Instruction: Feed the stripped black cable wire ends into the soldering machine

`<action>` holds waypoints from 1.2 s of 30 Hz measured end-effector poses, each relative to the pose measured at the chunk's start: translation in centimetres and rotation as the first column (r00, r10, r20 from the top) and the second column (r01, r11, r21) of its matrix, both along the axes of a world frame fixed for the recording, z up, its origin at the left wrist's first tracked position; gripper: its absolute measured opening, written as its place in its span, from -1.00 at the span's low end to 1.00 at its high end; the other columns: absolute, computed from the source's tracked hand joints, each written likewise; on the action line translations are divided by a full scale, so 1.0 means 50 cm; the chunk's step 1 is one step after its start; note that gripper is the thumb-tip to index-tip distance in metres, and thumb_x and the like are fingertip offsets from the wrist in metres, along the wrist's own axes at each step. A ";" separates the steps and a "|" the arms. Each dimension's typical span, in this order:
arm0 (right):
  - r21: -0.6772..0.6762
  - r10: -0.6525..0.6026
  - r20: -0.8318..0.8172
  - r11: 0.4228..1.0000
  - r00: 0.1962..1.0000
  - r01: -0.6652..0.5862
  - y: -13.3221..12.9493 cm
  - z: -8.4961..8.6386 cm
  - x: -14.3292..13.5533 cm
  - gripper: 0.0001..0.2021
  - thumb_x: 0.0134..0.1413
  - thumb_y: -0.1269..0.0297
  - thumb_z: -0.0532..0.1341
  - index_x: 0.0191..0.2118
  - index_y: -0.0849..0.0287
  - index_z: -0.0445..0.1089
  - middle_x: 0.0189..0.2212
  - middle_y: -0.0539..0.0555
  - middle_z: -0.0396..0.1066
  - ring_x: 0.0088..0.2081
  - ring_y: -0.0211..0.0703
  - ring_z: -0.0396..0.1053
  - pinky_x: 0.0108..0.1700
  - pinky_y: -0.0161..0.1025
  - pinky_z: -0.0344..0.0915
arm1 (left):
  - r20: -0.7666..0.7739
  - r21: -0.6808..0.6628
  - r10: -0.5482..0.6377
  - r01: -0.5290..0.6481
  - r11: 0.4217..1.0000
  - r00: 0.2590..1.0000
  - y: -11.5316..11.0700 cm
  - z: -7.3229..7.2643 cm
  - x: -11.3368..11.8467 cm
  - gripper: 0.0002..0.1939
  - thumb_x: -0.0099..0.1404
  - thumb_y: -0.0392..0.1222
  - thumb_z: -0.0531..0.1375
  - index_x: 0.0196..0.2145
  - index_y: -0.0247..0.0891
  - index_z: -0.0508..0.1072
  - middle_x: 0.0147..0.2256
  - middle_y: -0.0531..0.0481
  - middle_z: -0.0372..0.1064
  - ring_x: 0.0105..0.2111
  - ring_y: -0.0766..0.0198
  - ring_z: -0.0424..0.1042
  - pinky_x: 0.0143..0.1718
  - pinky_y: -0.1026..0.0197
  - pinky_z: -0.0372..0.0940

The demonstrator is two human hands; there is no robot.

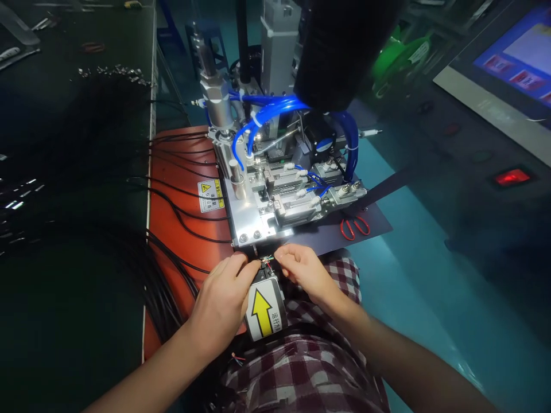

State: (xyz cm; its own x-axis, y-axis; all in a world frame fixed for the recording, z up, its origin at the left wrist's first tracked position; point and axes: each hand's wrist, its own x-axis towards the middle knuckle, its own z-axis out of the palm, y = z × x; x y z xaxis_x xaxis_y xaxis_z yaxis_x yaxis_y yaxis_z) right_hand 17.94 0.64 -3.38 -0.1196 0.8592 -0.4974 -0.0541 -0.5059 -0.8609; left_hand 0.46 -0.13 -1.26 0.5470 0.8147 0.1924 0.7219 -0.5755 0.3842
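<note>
Thin coloured wires [267,261] lie at the front of the metal machine [249,215], between my two hands. My left hand [224,298] is closed, its thumb and forefinger pressed at the left end of the wires. On the right, my right hand [303,269] pinches close to the wires' right end; what sits between its fingertips is too small to name. Just below is a black fixture with a white label [262,310] bearing a yellow arrow. Blue tubes [275,106] arch over the machine.
Black cables [161,287] run across the orange surface [172,172] from the dark table at left. Red-handled scissors [355,228] lie right of the machine. A screen [516,63], a red lit switch [512,177] and a green spool [398,57] are at right.
</note>
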 end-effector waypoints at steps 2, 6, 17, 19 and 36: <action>0.038 -0.004 0.065 0.999 0.998 0.002 -0.019 0.000 -0.001 -0.76 -0.02 0.12 0.19 -0.49 0.21 0.29 -0.70 -0.13 0.13 -0.67 -0.38 0.01 -0.63 -0.38 -0.07 | 0.000 -0.006 0.000 0.000 1.000 1.000 0.000 0.000 0.000 -0.74 0.27 -0.41 0.01 -0.14 -0.40 0.42 -0.32 -0.15 0.31 -0.35 0.13 0.34 -0.34 0.10 0.35; 0.112 0.049 0.215 0.991 0.975 -0.074 -0.038 0.011 -0.014 -0.78 0.01 0.15 0.19 -0.49 0.19 0.31 -0.69 -0.12 0.09 -0.65 -0.35 0.03 -0.62 -0.36 -0.04 | 0.002 0.005 0.002 -0.002 1.000 1.000 -0.001 0.000 0.000 -0.74 0.27 -0.40 0.01 -0.14 -0.40 0.42 -0.33 -0.15 0.31 -0.36 0.13 0.34 -0.36 0.11 0.35; 0.119 0.123 0.195 0.982 0.973 -0.148 -0.004 0.005 0.004 -0.82 0.01 0.24 0.15 -0.53 0.19 0.28 -0.70 -0.12 0.11 -0.65 -0.35 0.03 -0.60 -0.35 -0.05 | -0.016 -0.010 0.005 -0.005 1.000 1.000 0.000 0.003 -0.001 -0.73 0.29 -0.38 -0.01 -0.14 -0.39 0.43 -0.33 -0.14 0.30 -0.35 0.15 0.35 -0.34 0.13 0.35; 0.027 0.130 0.031 0.991 0.991 -0.131 0.001 -0.011 0.010 -0.80 -0.02 0.19 0.18 -0.53 0.19 0.27 -0.71 -0.13 0.12 -0.69 -0.38 -0.01 -0.63 -0.37 -0.08 | -0.021 -0.009 0.006 -0.007 1.000 1.000 0.000 0.004 -0.001 -0.73 0.29 -0.39 -0.01 -0.14 -0.39 0.43 -0.34 -0.14 0.30 -0.35 0.16 0.35 -0.35 0.14 0.35; 0.149 -0.017 -0.053 0.989 0.998 0.025 -0.002 -0.035 -0.019 -0.77 0.05 0.15 0.17 -0.46 0.18 0.21 -0.64 -0.12 0.21 -0.66 -0.38 0.12 -0.58 -0.36 0.03 | 0.011 0.007 -0.012 0.012 1.000 1.000 0.002 -0.002 -0.005 -0.73 0.28 -0.40 -0.01 -0.14 -0.41 0.42 -0.33 -0.14 0.29 -0.36 0.16 0.34 -0.37 0.15 0.33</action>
